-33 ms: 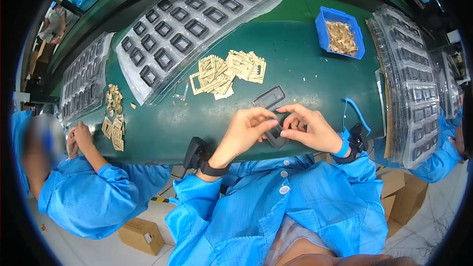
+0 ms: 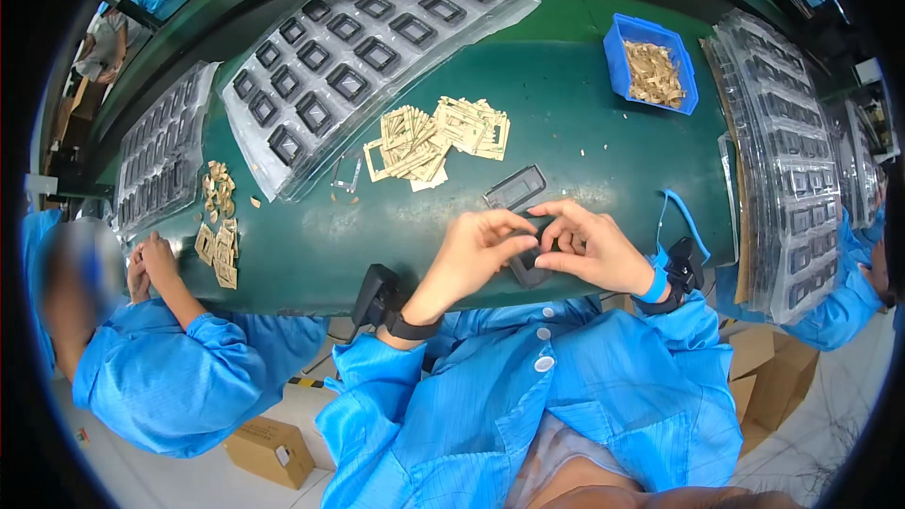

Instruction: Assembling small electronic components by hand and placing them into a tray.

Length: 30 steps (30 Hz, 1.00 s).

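Over the near edge of the bench, my left hand and my right hand meet around a black plastic housing. Thumbs and fingers are closed on its upper part, which they largely hide; its lower end shows between them. What the fingertips do there is too small to make out. Just beyond my fingers lies a second black housing with a framed opening, flat on the green bench. Further off sits a loose pile of tan paper frames.
A clear tray of black frames lies at the back left. A blue bin of tan scraps stands back right, beside stacked trays. A blue strap lies near my right wrist. Another person's hands are at the left.
My left fingertips and thumb have shifted slightly to the right along the housing, closer to my right fingers. Everything else looks the same.
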{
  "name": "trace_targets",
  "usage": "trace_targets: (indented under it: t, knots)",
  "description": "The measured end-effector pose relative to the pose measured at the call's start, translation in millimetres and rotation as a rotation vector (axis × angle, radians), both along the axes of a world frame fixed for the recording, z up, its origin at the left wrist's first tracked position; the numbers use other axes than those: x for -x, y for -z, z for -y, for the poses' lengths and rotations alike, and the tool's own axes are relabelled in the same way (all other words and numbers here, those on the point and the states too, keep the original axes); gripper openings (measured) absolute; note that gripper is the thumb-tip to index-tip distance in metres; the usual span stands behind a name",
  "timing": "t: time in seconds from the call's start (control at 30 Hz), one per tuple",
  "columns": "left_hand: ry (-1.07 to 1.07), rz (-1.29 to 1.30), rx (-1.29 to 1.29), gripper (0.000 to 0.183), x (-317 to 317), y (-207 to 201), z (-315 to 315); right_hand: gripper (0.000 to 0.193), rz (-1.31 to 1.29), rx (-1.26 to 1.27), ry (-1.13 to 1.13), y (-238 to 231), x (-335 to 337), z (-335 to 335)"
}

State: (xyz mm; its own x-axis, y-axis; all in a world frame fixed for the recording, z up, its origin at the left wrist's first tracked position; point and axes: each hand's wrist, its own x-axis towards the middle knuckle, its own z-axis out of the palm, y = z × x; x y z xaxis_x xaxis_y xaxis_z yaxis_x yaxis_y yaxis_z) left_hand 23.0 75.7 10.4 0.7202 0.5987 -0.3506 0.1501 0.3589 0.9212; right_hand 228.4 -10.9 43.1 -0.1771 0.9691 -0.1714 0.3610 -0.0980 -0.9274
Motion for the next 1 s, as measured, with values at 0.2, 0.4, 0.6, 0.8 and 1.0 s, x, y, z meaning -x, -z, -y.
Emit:
trace_targets:
  t: [0.2,0.4,0.6,0.8,1.0]
  knots:
    - [-0.279,-0.114,-1.024,0.028,-14.7,-7.6,8.6,0.07,-0.185,0.198,0.201,4.3,20.1,14.3]
    - [-0.203,-0.356,-1.315,0.027,-3.3,14.2,-1.9,0.05,0.095,0.113,0.41,7.9,36.5,14.1]
    - [-0.378,-0.394,-1.362,0.024,12.1,-0.2,-19.5,0.054,0.562,-0.169,0.392,12.0,40.7,6.9]
    - [-0.525,-0.524,-1.476,0.02,45.6,-3.7,-82.8,0.046,0.577,-0.354,0.083,-2.2,16.2,-6.5]
    - [-0.394,-0.541,-1.493,0.02,45.4,11.7,-89.0,0.039,0.642,-0.41,0.067,11.4,22.1,-5.7]
